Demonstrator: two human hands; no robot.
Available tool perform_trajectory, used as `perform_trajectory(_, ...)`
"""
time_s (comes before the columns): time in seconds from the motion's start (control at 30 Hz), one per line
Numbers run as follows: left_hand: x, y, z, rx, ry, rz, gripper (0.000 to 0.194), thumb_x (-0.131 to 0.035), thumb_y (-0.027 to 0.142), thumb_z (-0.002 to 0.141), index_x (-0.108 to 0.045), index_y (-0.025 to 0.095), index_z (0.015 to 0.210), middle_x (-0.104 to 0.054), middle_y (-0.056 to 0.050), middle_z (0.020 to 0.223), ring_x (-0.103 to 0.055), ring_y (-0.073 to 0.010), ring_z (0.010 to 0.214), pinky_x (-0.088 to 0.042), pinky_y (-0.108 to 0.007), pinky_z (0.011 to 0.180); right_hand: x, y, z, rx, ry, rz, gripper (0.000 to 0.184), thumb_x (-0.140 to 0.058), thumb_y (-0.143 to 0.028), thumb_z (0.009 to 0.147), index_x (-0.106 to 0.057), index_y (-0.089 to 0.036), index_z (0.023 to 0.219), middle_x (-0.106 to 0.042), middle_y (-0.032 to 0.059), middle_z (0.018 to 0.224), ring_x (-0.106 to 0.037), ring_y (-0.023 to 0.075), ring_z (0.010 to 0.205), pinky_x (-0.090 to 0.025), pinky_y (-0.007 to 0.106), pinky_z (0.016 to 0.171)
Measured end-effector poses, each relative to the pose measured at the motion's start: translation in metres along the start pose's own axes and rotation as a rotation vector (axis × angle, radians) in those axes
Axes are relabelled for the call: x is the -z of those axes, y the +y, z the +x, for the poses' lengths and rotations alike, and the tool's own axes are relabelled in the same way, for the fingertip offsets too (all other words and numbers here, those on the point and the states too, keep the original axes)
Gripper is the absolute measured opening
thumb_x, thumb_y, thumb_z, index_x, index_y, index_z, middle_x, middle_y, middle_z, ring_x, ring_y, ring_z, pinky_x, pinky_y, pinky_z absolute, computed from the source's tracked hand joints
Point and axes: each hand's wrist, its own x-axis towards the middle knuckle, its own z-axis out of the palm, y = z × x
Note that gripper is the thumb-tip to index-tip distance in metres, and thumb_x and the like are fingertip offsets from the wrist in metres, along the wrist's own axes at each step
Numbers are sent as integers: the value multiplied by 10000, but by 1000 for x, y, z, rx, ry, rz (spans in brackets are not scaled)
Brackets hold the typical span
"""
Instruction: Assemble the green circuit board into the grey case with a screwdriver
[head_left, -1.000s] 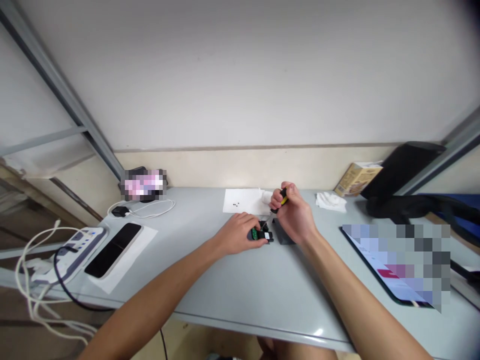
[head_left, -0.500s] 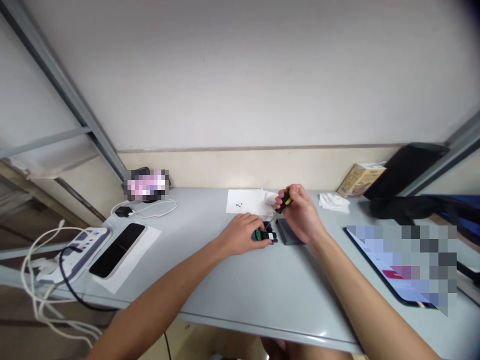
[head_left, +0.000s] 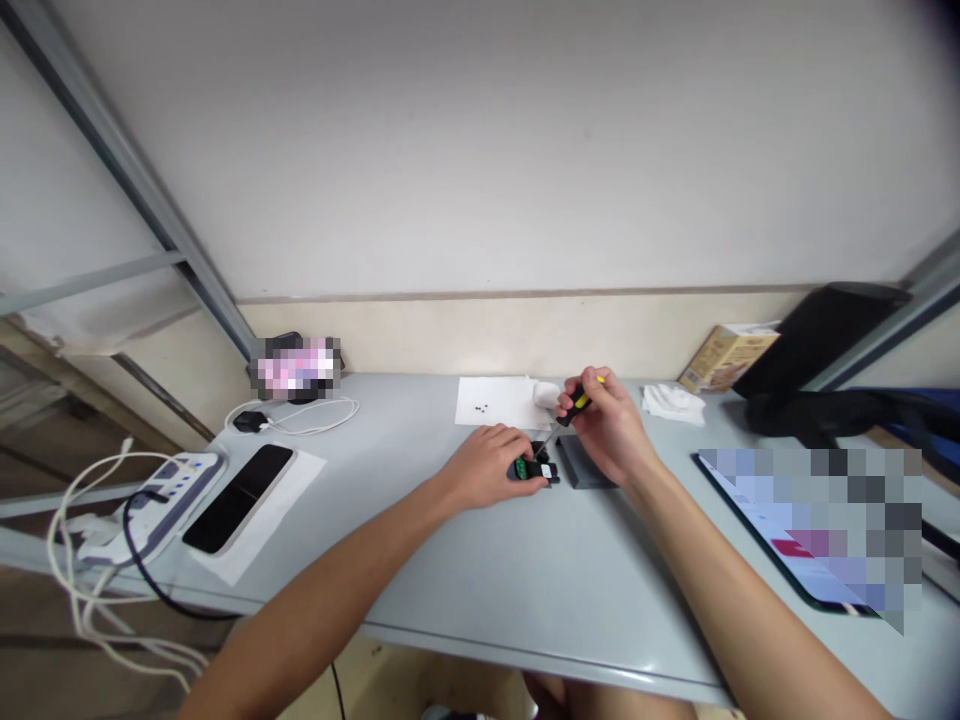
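Observation:
My right hand (head_left: 606, 425) is closed round the black and yellow handle of a screwdriver (head_left: 576, 405), which leans so that its thin shaft points down to the left. The shaft reaches a small black device with a green circuit board (head_left: 523, 468) and a white label. My left hand (head_left: 495, 465) grips this device from the left, thumb at its front edge and fingers behind. Its exact kind I cannot make out. Just right of it a dark grey flat piece (head_left: 589, 465) lies partly under my right hand.
Several tiny dark screws (head_left: 481, 408) lie on white paper (head_left: 499, 400) behind my hands, beside a small white object (head_left: 546, 395). To the left are a phone (head_left: 238, 498) and a power strip (head_left: 154, 505). A tablet (head_left: 787, 530), crumpled tissue (head_left: 673, 403) and a carton (head_left: 727, 358) are right.
The screwdriver handle has tilted a little further to the right in my right hand. My left hand keeps its grip on the device. The whole view has shifted slightly.

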Motion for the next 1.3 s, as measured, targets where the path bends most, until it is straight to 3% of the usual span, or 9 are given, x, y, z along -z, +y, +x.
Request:
perform_trajectory(0.2,-1,-1,0,-1,1,4,267,-791,424,883,-614,228,924,-728,-35,1071,-655,-239,1038,-483,-381,957,2,1,2,27,-15,-29,412,-917,-489,724,-596,-240,797,-607,-22,826,-598,130,730,-525,257,640)
perform_trajectory(0.33,-3,-4,0,2,5,-1,275,-796,428,880,-615,226,921,-732,-32,1079,-656,-238,1036,-478,-383,966,1,-1,1,-4,-80,24,275,-829,-450,820,-657,-255,909,-572,-7,815,-577,147,746,-537,298,715)
perform_trajectory(0.43,-4,-5,0,5,4,-8,272,-792,434,878,-618,228,916,-737,-33,1082,-659,-238,1041,-479,-381,973,-1,-2,0,-17,-111,117,201,-773,-400,860,-645,-257,919,-496,-14,766,-513,141,685,-509,298,687)
perform_trajectory(0.53,-5,-5,0,4,4,-13,273,-785,447,881,-621,231,914,-737,-31,1056,-663,-237,1036,-479,-377,976,-4,-3,-3,-51,-118,188,227,-735,-455,879,-635,-264,950,-420,-24,737,-441,143,631,-469,295,623)
perform_trajectory(0.67,-5,-6,-1,8,4,-7,266,-772,453,887,-623,235,919,-734,-22,1029,-661,-231,1014,-484,-378,965,-7,-5,-6,-70,-178,147,267,-770,-479,850,-603,-279,911,-376,-31,707,-403,155,607,-438,302,591)
perform_trajectory(0.93,-2,-4,0,12,-2,-6,255,-759,447,888,-626,233,926,-733,-25,1037,-658,-230,1007,-490,-379,967,-1,-14,-3,-86,-308,-66,366,-834,-550,790,-638,-253,878,-604,32,897,-585,191,793,-523,352,763)
perform_trajectory(1.17,1,-2,0,9,-7,-25,235,-783,399,880,-624,231,925,-739,-30,1086,-659,-235,1058,-482,-375,984,-8,-1,0,-42,-171,49,427,-733,-684,835,-602,-284,906,-484,-21,725,-473,152,614,-476,299,596)
perform_trajectory(1.3,1,-1,0,12,-12,-26,245,-789,396,881,-613,230,916,-743,-26,1077,-663,-234,1052,-478,-378,991,-8,1,-1,-61,-165,73,421,-686,-689,867,-561,-289,912,-432,-27,691,-454,154,588,-467,292,565)
